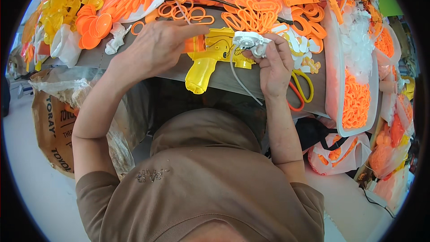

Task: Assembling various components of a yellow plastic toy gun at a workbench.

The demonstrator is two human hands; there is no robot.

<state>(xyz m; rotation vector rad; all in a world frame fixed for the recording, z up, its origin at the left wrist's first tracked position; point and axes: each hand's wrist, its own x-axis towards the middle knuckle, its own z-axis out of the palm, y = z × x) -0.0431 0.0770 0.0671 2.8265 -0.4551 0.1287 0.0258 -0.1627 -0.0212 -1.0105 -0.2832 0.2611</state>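
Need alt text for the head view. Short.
A person's right hand holds a white plastic mechanism at a yellow gun-shaped plastic shell, with the left hand at an orange part by the shell's left end. Orange loops and other plastic parts crowd the table; a translucent tub stands right.

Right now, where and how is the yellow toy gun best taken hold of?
The yellow toy gun is probably best gripped around its handle, coming from the person's side: that long, narrow part points toward them, clear of the left hand and the right hand with its white part.
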